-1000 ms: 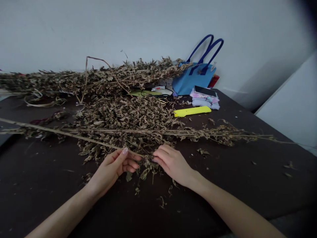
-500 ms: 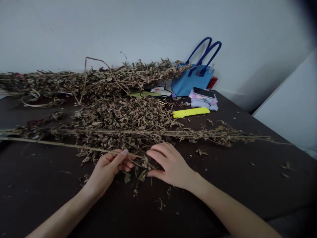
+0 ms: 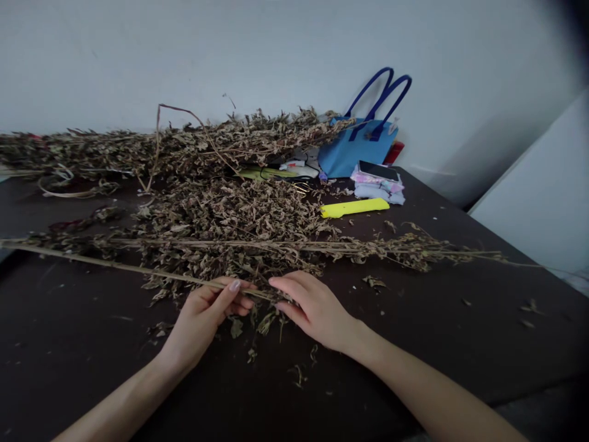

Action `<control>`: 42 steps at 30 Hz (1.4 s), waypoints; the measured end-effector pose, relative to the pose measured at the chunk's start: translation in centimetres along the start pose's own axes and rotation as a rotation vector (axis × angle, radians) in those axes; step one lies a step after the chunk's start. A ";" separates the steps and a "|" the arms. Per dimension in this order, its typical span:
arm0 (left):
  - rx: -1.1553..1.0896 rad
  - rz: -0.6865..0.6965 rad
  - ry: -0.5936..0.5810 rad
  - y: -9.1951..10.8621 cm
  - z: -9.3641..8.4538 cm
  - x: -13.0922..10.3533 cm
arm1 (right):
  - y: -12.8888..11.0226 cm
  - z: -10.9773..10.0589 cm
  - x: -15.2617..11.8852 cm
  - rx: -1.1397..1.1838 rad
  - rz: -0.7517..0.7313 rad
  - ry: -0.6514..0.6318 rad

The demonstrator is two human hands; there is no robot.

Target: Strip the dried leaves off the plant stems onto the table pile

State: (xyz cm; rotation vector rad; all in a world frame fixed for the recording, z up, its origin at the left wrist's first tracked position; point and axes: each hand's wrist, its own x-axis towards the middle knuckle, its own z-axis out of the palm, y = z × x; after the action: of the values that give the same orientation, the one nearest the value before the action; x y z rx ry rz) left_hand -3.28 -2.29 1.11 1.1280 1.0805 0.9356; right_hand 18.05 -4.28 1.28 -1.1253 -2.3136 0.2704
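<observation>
My left hand [image 3: 207,313] pinches a long dried stalk [image 3: 115,265] between thumb and fingers; the stalk runs off to the far left. Just right of it, my right hand [image 3: 317,310] has its thumb and fingers closed around the leafy end of the same stalk. Beyond both hands lies a heap of dry, curled leaves [image 3: 230,212]. Several thin stems [image 3: 350,247] stretch across the near side of this heap, with seedy tips to the right. Small leaf bits [image 3: 299,376] are scattered below my hands.
A thick bundle of dried plants [image 3: 184,147] lies along the wall. At the back right stand a blue bag [image 3: 345,150] and a phone [image 3: 378,171] on folded packs [image 3: 380,192]. A yellow strip [image 3: 355,208] and scissors [image 3: 301,188] lie on the dark table [image 3: 460,344].
My right hand has closed from a looser curl onto the stalk's leafy end. The stalk's left part has risen slightly, and my left hand has shifted a little right.
</observation>
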 end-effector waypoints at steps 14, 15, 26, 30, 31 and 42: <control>0.211 0.091 -0.005 0.1 0.2 -0.4 | -0.1 -0.3 0.3 -0.106 -0.053 0.076; 0.219 0.097 -0.011 0.1 0.3 -0.4 | -0.1 -0.3 0.3 -0.128 -0.060 0.071; 0.192 0.095 0.011 0.2 1.1 -0.8 | -0.5 0.6 0.1 -0.094 -0.032 0.059; 0.184 0.100 -0.029 -0.3 0.8 -0.9 | -0.6 0.3 0.2 -0.143 -0.039 0.036; 0.179 0.101 -0.034 -0.4 0.8 -0.9 | -0.6 0.2 0.2 -0.156 -0.042 0.034; 0.187 0.136 -0.010 -0.5 0.9 -1.2 | -0.9 -0.7 0.3 -0.177 -0.057 0.002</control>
State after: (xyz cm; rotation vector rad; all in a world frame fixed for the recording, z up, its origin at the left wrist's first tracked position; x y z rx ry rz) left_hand -2.65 -3.69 0.95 1.3723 1.1113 0.9483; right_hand 17.70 -4.65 2.30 -1.1399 -2.4009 0.0432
